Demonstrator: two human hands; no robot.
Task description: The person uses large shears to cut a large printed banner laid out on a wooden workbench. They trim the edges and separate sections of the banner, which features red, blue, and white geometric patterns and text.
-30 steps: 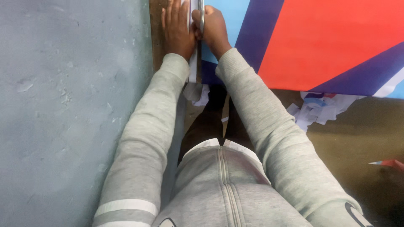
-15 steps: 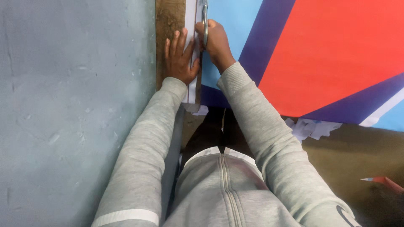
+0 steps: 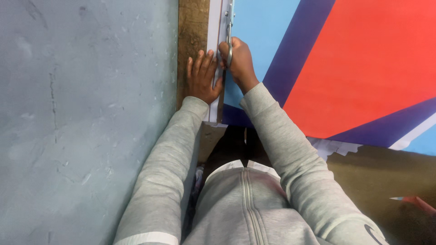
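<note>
The scissors (image 3: 229, 34) stand at the top of the head view, their metal blades pointing away from the person along the left edge of the big printed sheet (image 3: 363, 63), with the handle loops down in the right hand (image 3: 237, 59). That hand is clenched around the handles, fingers through the loops — the blades run up out of the fist and look nearly together, though the tips are hard to make out.

Just left of the scissors lies a narrow white strip (image 3: 214, 54), the margin of the sheet, running straight up and down beside the light-blue field. The left hand (image 3: 202, 77) lies flat and open on it, fingers spread and pointing away, pressing the strip and the brown wooden board (image 3: 193, 27) beneath. The two hands almost touch — the thumb side of the left one sits against the right fist.

The sheet shows light blue, a dark purple band and a large red area. Left of the board is a grey plastered surface (image 3: 86, 113). Below the sheet's near edge, white paper scraps (image 3: 334, 146) lie on the brown floor (image 3: 386, 177). Both arms wear grey sleeves.
</note>
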